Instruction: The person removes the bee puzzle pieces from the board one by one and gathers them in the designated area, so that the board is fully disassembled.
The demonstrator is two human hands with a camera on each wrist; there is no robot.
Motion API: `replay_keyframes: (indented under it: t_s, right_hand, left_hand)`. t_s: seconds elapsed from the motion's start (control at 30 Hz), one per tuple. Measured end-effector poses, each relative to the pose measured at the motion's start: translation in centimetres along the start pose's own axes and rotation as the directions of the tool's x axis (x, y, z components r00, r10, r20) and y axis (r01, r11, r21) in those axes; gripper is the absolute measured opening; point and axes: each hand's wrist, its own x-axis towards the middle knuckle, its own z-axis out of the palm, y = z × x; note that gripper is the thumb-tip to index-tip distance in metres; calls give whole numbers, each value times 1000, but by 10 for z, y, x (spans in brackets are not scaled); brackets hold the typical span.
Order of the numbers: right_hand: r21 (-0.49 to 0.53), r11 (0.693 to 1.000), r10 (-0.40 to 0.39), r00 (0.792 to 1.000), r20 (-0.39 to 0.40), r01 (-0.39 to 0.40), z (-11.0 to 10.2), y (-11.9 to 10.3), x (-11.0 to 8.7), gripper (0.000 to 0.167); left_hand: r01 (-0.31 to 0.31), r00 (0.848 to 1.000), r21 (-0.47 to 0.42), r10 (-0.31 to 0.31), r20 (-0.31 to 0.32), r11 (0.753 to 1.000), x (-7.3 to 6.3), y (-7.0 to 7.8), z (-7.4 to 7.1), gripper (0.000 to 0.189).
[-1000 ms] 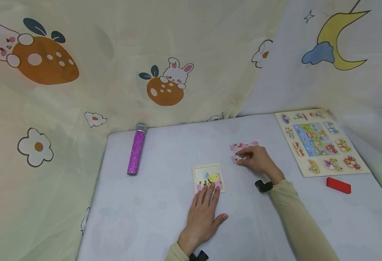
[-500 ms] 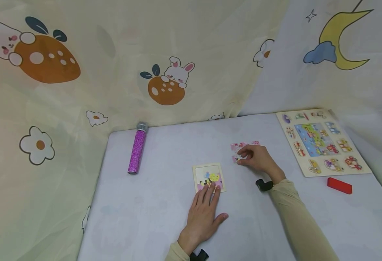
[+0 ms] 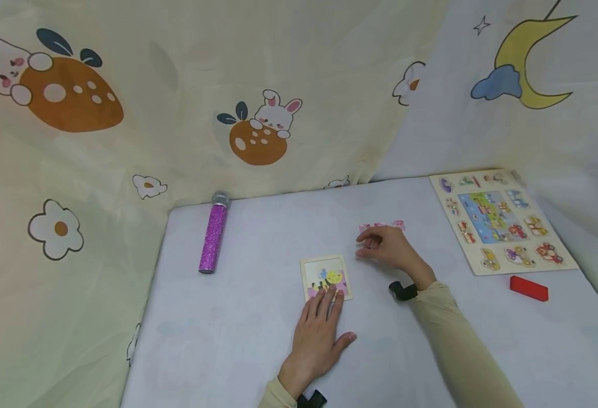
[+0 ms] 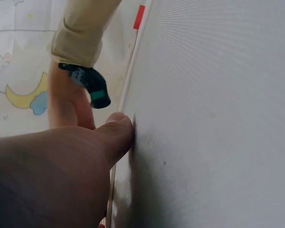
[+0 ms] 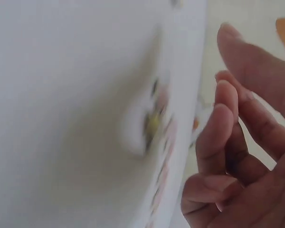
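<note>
My left hand [image 3: 319, 334] lies flat with straight fingers on the lower edge of a small wooden picture puzzle tray [image 3: 347, 283]. A yellow bee picture [image 3: 333, 277] fills its lower part; the fingertips hide some of it. To the right, my right hand [image 3: 394, 249] hovers over loose pink puzzle pieces [image 3: 398, 224], thumb and forefinger bent but apart. In the right wrist view, no piece shows between the fingers [image 5: 216, 128]. A blurred piece with a yellow patch [image 5: 154, 121] lies below them, beside a row of pink pieces [image 5: 164, 175].
A larger wooden puzzle board [image 3: 500, 269] lies at the table's right back, with a red block [image 3: 529, 288] in front of it. A glittery purple microphone [image 3: 213, 238] lies at the left back. Printed fabric [image 3: 186, 102] hangs behind the white table [image 3: 217, 340].
My right hand has moved a little left and now covers the lower pink piece that showed beside its fingertips. My left hand stays on the small puzzle tray.
</note>
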Motion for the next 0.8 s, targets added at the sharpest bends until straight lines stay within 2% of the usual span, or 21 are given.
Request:
replay_keyframes:
  t_s: [0.13,0.33,0.53,0.8]
  right_hand:
    - [25,999,-47,993,109,44,12,-20,5,32]
    - [36,996,-84,961,264,77,28,-42,10,30]
    - [40,995,-100,938,331,92,38,-56,13,26]
    - [-11,997,-68,919,389,79,44,-65,15,20]
  left_hand:
    - [4,1000,3,-4,5,1000,0,0,0,86]
    - [-5,1000,28,6,-11,1000,-1,0,0,85]
    - [-19,999,60,22,-43,998,-2,-1,1,84]
    - [-40,995,73,47,-88,996,-3,-1,3,85]
